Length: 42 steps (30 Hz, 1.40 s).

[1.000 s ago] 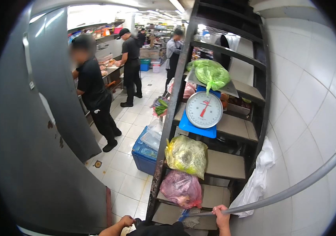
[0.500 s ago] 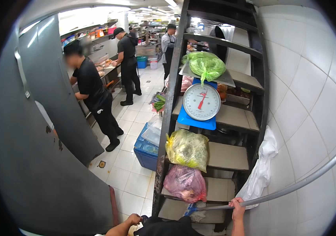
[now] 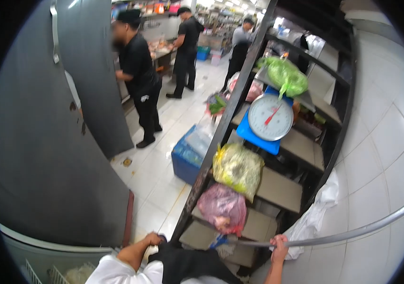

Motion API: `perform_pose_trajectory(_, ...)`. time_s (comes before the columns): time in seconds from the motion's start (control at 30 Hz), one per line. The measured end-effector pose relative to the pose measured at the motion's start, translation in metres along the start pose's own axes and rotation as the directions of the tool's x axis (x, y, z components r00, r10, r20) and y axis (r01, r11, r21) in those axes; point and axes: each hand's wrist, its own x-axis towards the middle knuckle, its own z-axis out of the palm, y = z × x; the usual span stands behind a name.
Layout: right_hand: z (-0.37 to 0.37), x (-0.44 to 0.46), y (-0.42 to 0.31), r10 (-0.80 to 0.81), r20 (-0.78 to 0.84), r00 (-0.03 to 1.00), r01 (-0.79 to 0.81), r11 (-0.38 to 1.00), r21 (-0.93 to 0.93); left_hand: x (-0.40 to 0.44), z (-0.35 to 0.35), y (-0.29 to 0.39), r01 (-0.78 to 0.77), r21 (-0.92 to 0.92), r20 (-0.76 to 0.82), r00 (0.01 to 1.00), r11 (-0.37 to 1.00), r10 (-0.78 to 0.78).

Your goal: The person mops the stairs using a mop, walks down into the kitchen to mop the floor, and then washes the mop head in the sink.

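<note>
My right hand (image 3: 279, 242) is wrapped round a grey metal handrail (image 3: 348, 238) that curves along the tiled wall. My left hand (image 3: 154, 238) is closed beside the black apron, against a small dark thing I cannot make out. On the open stair treads ahead lie a pink bag (image 3: 222, 208) and a yellowish bag (image 3: 239, 169), both knotted and filled. Above them stands a blue dial scale (image 3: 271, 117), with a green bag (image 3: 284, 75) on its pan. A crumpled white cloth or plastic sheet (image 3: 311, 215) hangs near my right hand.
Dark steel stair stringers (image 3: 225, 125) flank the treads. A grey metal door (image 3: 62, 156) stands at the left. Beyond are a blue cooler box (image 3: 185, 163) on the tiled floor and co-workers, one nearest in black (image 3: 138, 71) at a counter.
The view has tilted and swung left, so the stairs now slant to the right. My right hand stays on the handrail. More of my left sleeve and a lower left compartment show.
</note>
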Motion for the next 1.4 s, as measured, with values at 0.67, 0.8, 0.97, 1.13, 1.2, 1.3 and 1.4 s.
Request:
perform_pose_trajectory(0.67,0.126,-0.004,0.011,0.214,0.253,0.944,-0.112,0.925,-0.362,-0.202,-0.211,0.375,-0.791,-0.492,-0.46,0.592,0.365,0.662)
perform_pose_trajectory(0.8,0.169,-0.044,0.08,-0.064,0.47,0.881,0.287,0.86,-0.421,-0.289,-0.205,0.458,-0.92,-0.387,-0.631,0.215,-0.062,0.745)
perform_pose_trajectory(0.97,0.142,-0.058,0.074,0.14,0.495,0.857,0.165,0.837,-0.522,-0.31,-0.193,0.43,-0.93,-0.366,-0.465,0.156,-0.029,0.872)
perform_pose_trajectory(1.13,0.093,-0.049,0.086,0.135,0.458,0.879,0.21,0.753,-0.624,-0.281,-0.178,0.431,-0.83,-0.553,-0.452,0.219,-0.079,0.865)
perform_pose_trajectory(1.2,0.062,-0.047,0.099,0.141,0.394,0.908,0.189,0.703,-0.686,-0.257,-0.166,0.423,-0.805,-0.589,-0.433,0.236,-0.075,0.87)
perform_pose_trajectory(1.3,0.025,-0.055,0.1,0.266,0.22,0.939,-0.039,0.717,-0.696,-0.234,-0.146,0.414,-0.795,-0.604,-0.356,0.321,0.046,0.878)
perform_pose_trajectory(1.4,0.009,-0.065,0.124,0.143,0.301,0.943,0.137,0.656,-0.742,-0.245,-0.137,0.411,-0.83,-0.552,-0.329,0.307,0.082,0.893)
